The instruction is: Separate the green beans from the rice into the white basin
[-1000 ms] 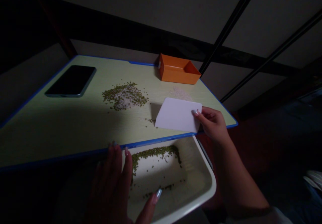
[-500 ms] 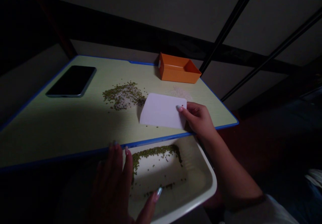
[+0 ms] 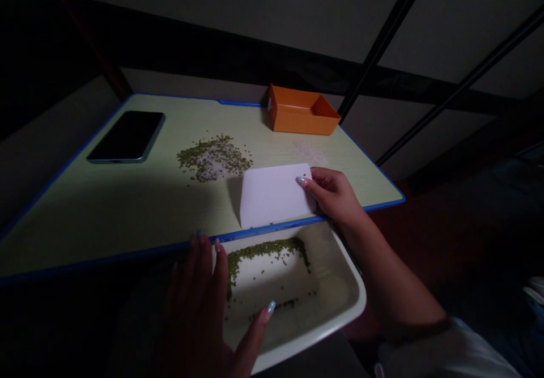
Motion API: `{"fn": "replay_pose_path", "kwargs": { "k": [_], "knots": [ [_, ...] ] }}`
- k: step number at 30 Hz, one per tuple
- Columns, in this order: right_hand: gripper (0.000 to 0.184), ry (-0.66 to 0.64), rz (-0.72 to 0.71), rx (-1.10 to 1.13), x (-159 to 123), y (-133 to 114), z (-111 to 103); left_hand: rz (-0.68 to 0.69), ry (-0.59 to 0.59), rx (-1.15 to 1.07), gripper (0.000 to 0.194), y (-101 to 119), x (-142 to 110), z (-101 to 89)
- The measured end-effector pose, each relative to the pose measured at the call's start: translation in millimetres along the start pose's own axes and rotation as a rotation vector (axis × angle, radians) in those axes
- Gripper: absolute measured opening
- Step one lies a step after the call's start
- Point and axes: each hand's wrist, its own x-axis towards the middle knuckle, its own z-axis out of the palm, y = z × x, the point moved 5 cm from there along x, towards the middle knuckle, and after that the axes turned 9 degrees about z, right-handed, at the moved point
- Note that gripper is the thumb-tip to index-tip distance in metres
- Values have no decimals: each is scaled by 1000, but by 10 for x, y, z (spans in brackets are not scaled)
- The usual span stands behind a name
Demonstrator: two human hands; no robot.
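Seemingly light and stiff, the white scraper [image 3: 274,196] is held at the near edge of the desk [image 3: 161,202], pinched by the right hand [image 3: 335,195] at its right end, probably the best grip; the left hand [image 3: 208,310] is spread over the tub's left side, with the tub [image 3: 360,296] below.

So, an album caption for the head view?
Right hand holds a white scraper at the table edge, left hand at the tub.
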Motion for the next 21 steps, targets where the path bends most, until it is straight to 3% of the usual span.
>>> {"fn": "replay_pose_path", "kwargs": {
  "k": [9,17,21],
  "knots": [
    [46,-39,15,49,-27,2,-2,0,82,-21,77,-7,30,29],
    [41,-91,-5,135,-14,38,-21,-12,94,-10,75,-106,-9,39],
    [43,-58,-21,187,-8,39,-43,-36,83,-4,78,-158,-48,35]
  ]
}}
